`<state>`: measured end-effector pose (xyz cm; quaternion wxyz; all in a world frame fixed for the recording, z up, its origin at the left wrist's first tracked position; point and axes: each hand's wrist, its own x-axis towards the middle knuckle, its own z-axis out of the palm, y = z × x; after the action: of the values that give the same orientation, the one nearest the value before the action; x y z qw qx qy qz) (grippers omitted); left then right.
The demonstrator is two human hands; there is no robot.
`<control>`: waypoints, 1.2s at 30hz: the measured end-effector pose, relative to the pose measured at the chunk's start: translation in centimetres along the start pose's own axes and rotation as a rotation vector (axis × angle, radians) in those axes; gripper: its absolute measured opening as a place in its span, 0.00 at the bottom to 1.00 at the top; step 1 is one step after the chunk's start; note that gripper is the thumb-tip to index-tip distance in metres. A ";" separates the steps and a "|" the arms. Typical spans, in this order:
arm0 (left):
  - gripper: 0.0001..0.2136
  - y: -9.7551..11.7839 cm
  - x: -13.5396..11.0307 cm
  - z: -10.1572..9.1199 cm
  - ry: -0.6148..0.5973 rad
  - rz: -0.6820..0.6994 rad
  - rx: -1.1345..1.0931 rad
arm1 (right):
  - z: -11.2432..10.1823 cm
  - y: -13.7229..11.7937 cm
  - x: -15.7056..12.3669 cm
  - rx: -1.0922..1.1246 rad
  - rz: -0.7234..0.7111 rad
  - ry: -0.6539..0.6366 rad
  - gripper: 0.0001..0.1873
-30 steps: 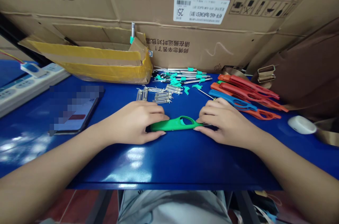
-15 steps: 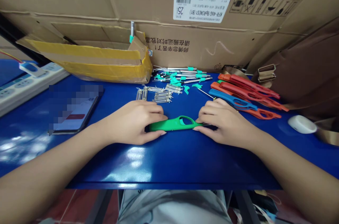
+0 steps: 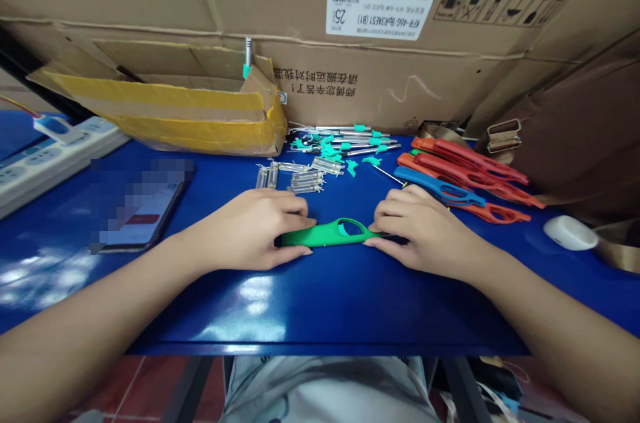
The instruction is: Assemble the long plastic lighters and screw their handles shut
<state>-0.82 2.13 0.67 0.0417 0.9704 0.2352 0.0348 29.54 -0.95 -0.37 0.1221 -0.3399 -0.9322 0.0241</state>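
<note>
A green utility lighter casing [image 3: 320,234], with an oval finger opening and a bit of teal trigger inside it, lies level just above or on the blue table. My left hand [image 3: 265,230] grips its wide end between thumb and fingers. At the narrow end, my right hand [image 3: 420,230] pinches the tip, where a thin dark part partly shows under the fingers. Beyond my hands are several clear fuel tanks [image 3: 305,180] and a pile of metal lighter rods with teal triggers [image 3: 345,142]. To the right, red, orange and blue lighter casings [image 3: 470,173] lie stacked.
A cardboard box with yellow tape [image 3: 190,116] stands at the back left, before a large carton [image 3: 400,76]. On the left are a phone [image 3: 145,210] and a white power strip [image 3: 50,160]. A white earbud case [image 3: 570,233] sits at the right. The table's front edge [image 3: 330,348] is near me.
Both hands keep their hold on the green lighter casing in almost the same place. The view has shifted very slightly; nothing else has visibly moved.
</note>
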 end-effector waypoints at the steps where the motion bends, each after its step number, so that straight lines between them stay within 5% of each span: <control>1: 0.15 0.1 0.0 0.0 0.002 0.002 0.017 | 0.0 0.0 0.0 -0.014 -0.006 0.002 0.12; 10: 0.14 1.6 0.5 1.2 0.076 -0.043 0.224 | 0.3 -0.8 0.3 -0.220 -0.032 0.015 0.10; 31: 0.17 0.9 1.3 2.1 0.150 -0.047 0.125 | 0.2 -0.2 0.4 -0.030 0.071 0.049 0.10; 36: 0.16 1.7 2.2 2.7 0.122 -0.112 -0.194 | 0.2 -0.6 0.0 -0.075 0.096 0.116 0.10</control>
<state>2.14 1.45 -1.70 0.1230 0.9433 0.2865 0.1140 29.09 -1.38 -0.52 0.1618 -0.3893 -0.9064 -0.0248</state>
